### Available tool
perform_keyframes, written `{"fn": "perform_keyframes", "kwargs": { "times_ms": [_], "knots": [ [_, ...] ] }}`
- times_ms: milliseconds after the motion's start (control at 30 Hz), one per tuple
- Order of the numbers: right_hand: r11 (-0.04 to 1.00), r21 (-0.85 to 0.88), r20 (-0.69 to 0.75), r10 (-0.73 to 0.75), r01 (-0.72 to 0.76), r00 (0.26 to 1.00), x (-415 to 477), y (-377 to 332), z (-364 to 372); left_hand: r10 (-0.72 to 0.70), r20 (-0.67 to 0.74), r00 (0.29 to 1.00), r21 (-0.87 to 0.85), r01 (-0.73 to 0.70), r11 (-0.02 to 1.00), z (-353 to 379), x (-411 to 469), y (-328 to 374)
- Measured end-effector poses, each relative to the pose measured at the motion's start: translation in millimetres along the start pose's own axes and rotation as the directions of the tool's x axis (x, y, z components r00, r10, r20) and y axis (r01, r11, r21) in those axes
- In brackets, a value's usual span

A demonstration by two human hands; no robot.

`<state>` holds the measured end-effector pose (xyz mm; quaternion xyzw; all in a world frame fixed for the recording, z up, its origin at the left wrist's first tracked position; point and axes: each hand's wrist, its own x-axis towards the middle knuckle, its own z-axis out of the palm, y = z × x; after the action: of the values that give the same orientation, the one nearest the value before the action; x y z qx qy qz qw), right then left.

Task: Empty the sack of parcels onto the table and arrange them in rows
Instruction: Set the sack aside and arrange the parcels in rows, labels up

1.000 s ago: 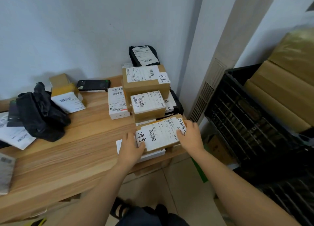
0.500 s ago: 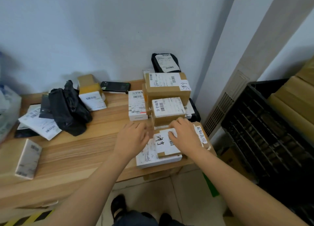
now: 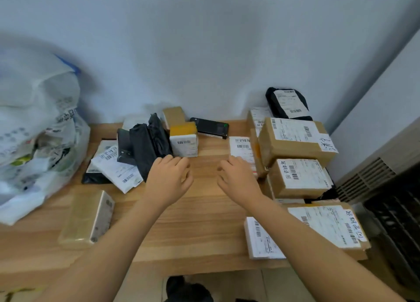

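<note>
Left hand (image 3: 168,176): fingers loosely bent, empty, over the table (image 3: 200,229); black bagged parcels (image 3: 147,147) right at its fingertips.
Right hand (image 3: 237,179): loose, empty, just beside a white box (image 3: 242,148).
Sack (image 3: 34,131): table's left end.
Stacked cartons (image 3: 295,140): right side.
Black handset (image 3: 210,127): by the wall.

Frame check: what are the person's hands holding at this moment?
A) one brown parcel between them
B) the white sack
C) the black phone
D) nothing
D: the left hand and the right hand are loosely curled above the bare wood of the table, and neither grips a parcel.
</note>
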<state>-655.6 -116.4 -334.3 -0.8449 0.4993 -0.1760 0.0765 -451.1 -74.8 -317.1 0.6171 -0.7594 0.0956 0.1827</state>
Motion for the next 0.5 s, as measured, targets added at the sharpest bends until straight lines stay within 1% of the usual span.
{"fn": "perform_keyframes", "kwargs": {
  "times_ms": [133,267,333,500],
  "knots": [
    [1.0,0.029,0.003,0.011,-0.011,1.0,46.1,-32.6,23.5,-0.014,0.031,0.999,-0.002,0.014,1.0,-3.2,10.3,-64.1],
    [0.997,0.053,0.014,0.057,-0.057,0.998,80.7,-56.4,42.9,-0.073,0.053,0.996,-0.014,0.074,0.997,-0.3,18.3,-116.5],
    [0.996,0.059,0.024,0.071,-0.072,0.997,95.3,-66.3,50.0,-0.108,0.073,0.991,-0.022,0.11,0.994,2.4,20.7,-136.6],
    [0.993,0.054,0.064,0.102,-0.105,0.993,135.4,-72.8,59.7,-0.134,0.109,0.985,-0.038,0.139,0.99,13.0,30.2,-165.5]
  ]
}}
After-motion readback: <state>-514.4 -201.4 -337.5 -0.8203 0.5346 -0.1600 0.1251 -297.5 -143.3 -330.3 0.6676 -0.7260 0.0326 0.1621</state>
